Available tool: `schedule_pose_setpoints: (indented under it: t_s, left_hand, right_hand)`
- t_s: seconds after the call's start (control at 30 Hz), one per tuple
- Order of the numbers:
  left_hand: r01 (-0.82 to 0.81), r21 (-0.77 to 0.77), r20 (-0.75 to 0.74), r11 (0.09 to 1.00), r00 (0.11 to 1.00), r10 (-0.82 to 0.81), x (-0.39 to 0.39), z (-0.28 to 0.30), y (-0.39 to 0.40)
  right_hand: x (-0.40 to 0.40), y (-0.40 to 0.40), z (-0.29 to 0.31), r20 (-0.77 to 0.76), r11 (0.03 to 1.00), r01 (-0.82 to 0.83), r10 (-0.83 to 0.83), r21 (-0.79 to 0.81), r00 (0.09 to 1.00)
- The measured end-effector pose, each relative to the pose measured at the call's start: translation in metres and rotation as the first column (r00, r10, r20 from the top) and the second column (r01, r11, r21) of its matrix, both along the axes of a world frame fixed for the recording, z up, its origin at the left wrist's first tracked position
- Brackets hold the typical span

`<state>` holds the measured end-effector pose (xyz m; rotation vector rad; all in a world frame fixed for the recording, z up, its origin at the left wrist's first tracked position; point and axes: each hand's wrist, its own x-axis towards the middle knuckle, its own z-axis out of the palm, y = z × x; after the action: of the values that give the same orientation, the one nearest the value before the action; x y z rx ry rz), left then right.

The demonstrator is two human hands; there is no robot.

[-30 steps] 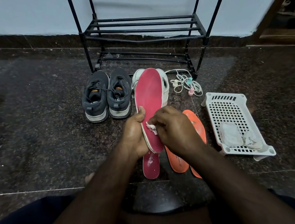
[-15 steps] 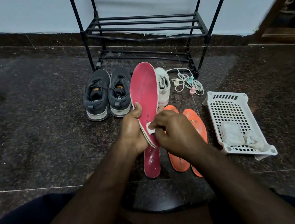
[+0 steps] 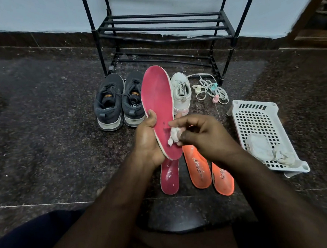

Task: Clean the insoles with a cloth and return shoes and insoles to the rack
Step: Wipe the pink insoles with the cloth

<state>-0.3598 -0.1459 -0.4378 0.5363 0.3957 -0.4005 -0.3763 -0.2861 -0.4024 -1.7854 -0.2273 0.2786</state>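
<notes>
Left hand [image 3: 148, 142] gripped the pink insole [image 3: 158, 104], now tipped up higher than a second ago; right hand [image 3: 202, 136] pinched the cloth [image 3: 174, 135] mid-sole, wiping. Orange insoles [image 3: 199, 166] on the floor waited uncleaned, I'd judge.

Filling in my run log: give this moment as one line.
step: wiping | left hand: holds pink insole | right hand: pinches cloth on insole | rack: no shoes visible

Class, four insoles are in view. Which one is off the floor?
The pink insole gripped in the left hand, with the right hand holding a cloth against it. The other pink insole and both orange ones lie flat.
</notes>
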Motion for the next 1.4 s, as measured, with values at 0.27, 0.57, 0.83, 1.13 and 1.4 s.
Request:
schedule_pose_setpoints:
  t_s: [0.27,0.57,0.83,1.13,1.4]
  left_hand:
    - [-0.056,-0.024,-0.005,0.998,0.998,0.056,0.003,-0.006,0.001]
    - [-0.072,0.057,-0.029,0.996,0.997,0.074,0.001,-0.008,-0.002]
    - [-0.069,0.023,0.01,0.997,0.998,0.069,0.002,-0.008,-0.001]
    - [-0.058,0.027,0.011,0.998,0.998,0.058,0.001,-0.009,0.0]
    - [-0.059,-0.01,0.042,0.998,0.997,0.059,0.004,-0.014,0.004]
  right_hand:
    - [0.0,0.004,-0.015,0.485,0.86,0.174,0.094,-0.479,0.87]
    - [-0.01,0.02,-0.011,0.368,0.774,0.003,0.297,-0.633,0.881]
    - [-0.005,0.013,-0.011,0.449,0.821,0.157,0.131,-0.548,0.884]
    - [-0.007,0.008,-0.008,0.192,0.922,0.024,0.054,-0.386,0.98]
    - [-0.01,0.011,-0.007,0.039,0.911,-0.141,0.169,-0.388,0.985]
